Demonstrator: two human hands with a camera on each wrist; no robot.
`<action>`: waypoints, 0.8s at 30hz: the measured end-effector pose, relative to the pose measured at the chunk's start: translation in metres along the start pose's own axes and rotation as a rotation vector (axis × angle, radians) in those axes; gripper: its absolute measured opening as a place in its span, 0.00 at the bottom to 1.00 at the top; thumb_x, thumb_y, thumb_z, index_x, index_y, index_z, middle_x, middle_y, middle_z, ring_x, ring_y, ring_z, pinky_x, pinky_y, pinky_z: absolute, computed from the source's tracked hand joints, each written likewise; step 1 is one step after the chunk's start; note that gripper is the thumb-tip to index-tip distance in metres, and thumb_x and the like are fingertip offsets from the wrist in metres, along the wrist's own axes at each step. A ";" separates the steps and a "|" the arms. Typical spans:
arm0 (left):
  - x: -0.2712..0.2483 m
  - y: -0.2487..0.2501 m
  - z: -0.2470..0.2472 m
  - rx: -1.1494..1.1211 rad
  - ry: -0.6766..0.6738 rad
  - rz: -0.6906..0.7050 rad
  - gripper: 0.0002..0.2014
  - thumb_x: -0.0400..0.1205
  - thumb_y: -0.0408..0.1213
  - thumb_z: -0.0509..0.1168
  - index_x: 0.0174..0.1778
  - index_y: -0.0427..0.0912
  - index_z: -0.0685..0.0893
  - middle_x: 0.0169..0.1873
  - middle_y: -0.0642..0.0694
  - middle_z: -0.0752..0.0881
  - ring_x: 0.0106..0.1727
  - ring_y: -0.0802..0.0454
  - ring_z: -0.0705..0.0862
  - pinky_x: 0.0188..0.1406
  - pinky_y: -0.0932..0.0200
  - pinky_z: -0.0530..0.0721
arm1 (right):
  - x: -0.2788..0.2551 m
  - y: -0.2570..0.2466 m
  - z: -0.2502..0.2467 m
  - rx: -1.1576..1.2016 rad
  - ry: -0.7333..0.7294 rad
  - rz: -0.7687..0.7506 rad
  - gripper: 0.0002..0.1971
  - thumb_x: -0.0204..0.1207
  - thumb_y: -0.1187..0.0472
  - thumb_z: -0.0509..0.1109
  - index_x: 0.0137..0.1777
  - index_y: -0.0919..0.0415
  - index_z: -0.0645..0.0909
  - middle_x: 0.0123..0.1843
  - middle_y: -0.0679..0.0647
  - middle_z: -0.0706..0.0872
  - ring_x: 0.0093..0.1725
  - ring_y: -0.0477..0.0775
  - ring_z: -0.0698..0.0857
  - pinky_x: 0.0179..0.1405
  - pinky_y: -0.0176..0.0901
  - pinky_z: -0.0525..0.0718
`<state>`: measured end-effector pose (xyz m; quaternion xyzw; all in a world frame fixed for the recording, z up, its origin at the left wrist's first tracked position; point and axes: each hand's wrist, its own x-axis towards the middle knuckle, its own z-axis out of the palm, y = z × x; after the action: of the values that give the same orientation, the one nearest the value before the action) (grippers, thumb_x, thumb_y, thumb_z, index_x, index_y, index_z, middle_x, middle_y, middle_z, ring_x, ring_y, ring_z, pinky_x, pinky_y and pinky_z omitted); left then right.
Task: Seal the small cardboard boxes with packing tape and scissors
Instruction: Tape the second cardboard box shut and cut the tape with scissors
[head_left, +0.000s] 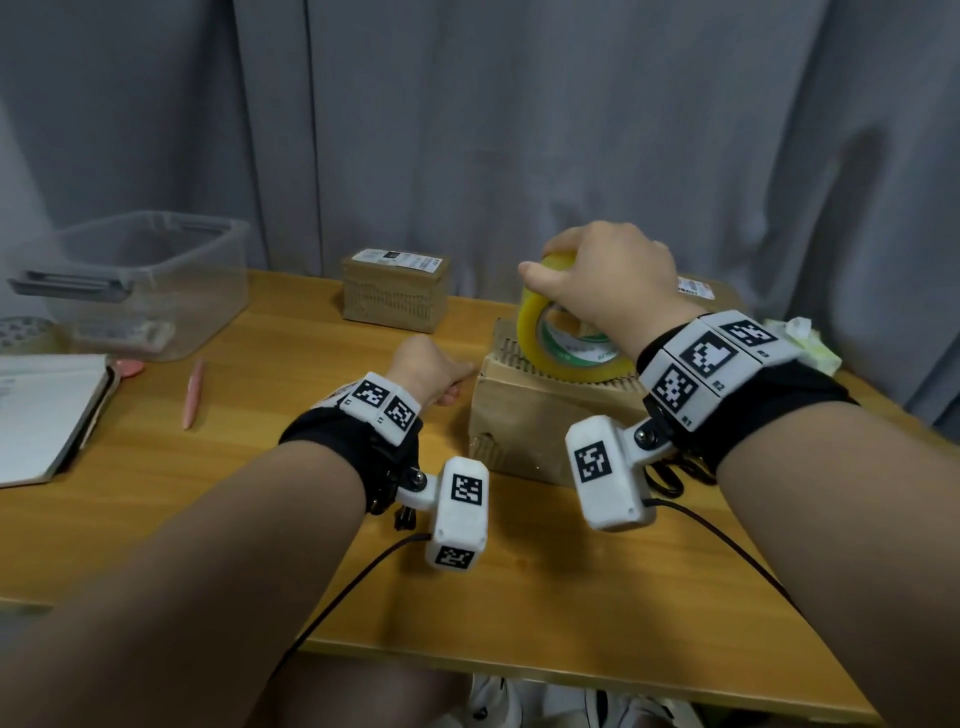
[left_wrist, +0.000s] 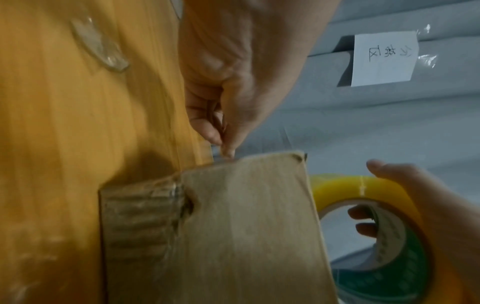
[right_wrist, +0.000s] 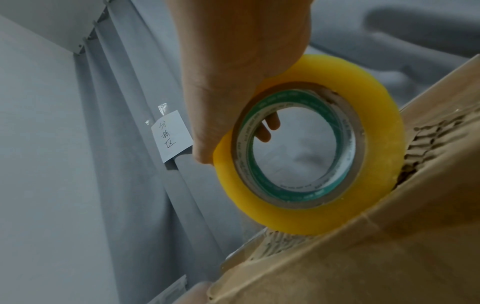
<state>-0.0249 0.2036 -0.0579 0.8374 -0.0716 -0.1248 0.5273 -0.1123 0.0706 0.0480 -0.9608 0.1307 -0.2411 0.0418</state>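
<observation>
Gripping the tape roll (head_left: 566, 332) on edge atop the nearest cardboard box (head_left: 540, 415), the right hand (head_left: 613, 280) has fingers curled through the core. Left hand (head_left: 431, 369) pinches together at the box's left edge, apparently pinning the tape's free end there, though the clear film is hard to see. Risk now: a weak pinch lets the end peel off or the light box slide, and a skewed roll could lay the strip crooked. Scissors (head_left: 667, 480) lie beneath the right wrist.

Tape roll (head_left: 563, 332) on near box (head_left: 540, 415); bin (head_left: 150, 280) far left.
</observation>
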 end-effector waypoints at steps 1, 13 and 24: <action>-0.001 0.000 0.004 0.021 -0.014 -0.005 0.18 0.82 0.33 0.66 0.26 0.34 0.75 0.23 0.41 0.76 0.14 0.55 0.74 0.13 0.67 0.73 | 0.000 0.001 0.001 0.011 -0.001 0.003 0.23 0.74 0.35 0.63 0.63 0.45 0.83 0.56 0.52 0.87 0.62 0.59 0.81 0.60 0.54 0.73; -0.029 0.033 -0.007 -0.286 -0.152 0.058 0.28 0.88 0.53 0.48 0.67 0.30 0.75 0.41 0.44 0.78 0.31 0.56 0.76 0.29 0.66 0.76 | -0.004 0.007 0.003 0.118 -0.023 -0.002 0.23 0.78 0.36 0.58 0.66 0.46 0.81 0.51 0.49 0.90 0.63 0.55 0.82 0.58 0.51 0.77; -0.038 0.032 -0.008 -0.314 -0.392 0.013 0.47 0.81 0.67 0.31 0.76 0.29 0.67 0.72 0.35 0.75 0.64 0.48 0.81 0.61 0.59 0.80 | -0.005 0.012 0.000 0.194 -0.073 0.001 0.19 0.78 0.42 0.60 0.65 0.43 0.81 0.52 0.49 0.90 0.62 0.55 0.82 0.60 0.50 0.79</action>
<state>-0.0585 0.2061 -0.0204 0.7044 -0.1576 -0.2909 0.6279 -0.1196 0.0606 0.0440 -0.9603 0.1054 -0.2175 0.1394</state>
